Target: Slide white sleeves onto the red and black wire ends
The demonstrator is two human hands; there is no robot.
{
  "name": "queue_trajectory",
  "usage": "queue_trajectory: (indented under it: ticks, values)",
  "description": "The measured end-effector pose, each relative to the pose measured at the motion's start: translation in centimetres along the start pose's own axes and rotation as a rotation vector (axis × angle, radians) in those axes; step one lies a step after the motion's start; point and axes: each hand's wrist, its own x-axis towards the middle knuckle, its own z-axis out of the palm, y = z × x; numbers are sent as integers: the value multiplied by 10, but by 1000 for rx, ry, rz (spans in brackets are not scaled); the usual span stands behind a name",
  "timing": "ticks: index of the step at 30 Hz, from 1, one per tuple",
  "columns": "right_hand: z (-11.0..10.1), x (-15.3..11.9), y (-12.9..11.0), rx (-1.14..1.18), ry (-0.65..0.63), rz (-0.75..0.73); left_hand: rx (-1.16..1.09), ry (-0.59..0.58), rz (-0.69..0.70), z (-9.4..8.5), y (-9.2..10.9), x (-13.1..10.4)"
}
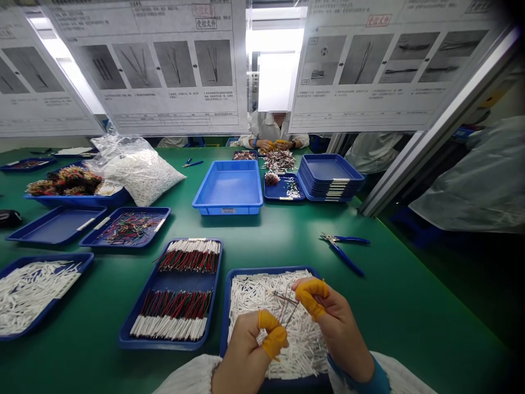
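Observation:
Yellow finger cots cover the thumb and fingertips of both my hands. My left hand (253,346) is closed in a pinch on thin red and dark wires (291,314), which stick up from its fingertips. My right hand (334,317) is also pinched, its fingertips at the upper ends of thin wires that cross toward the left. Exactly which strand each hand grips is too fine to make out. Both hands are above a blue tray (225,323) heaped with short white tubes (250,290).
Left stands a tray (180,282) with two rows of white-ended red and black wires. Blue-handled cutters (346,251) lie right. Farther back are a blue bin (227,186), stacked trays (332,175) and a plastic bag (143,169) of white pieces. A co-worker (273,131) sits opposite.

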Motion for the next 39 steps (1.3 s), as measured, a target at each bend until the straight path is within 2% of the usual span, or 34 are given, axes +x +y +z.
queue_trajectory:
  ticks: [4, 10, 13, 18, 24, 27, 33, 36, 39]
  values:
    - [-1, 3, 4, 9, -2, -4, 46, 9, 37, -1, -3, -2]
    - [-2, 3, 0, 79, -100, 70, 146, 28, 84, 2, -2, -3]
    - [-2, 1, 0, 61, -128, 29, 238, 13, 139, 3, 2, -3]
    - [-2, 1, 2, 20, -58, -34, 251, -8, 227, 3, 4, -3]
    - [-3, 4, -4, 52, -163, 94, 237, 28, 129, 4, 3, -2]
    - [-2, 4, -5, 38, -191, 64, 274, 18, 164, 6, 3, -1]
    - [-3, 2, -4, -103, -210, -106, 460, -60, 285, 4, 0, 1]
    - [-8, 6, -7, -86, -139, -32, 433, -8, 287, 2, 0, 1]
    - [-13, 10, -7, -132, -80, 52, 330, 108, 263, -1, 2, 0]
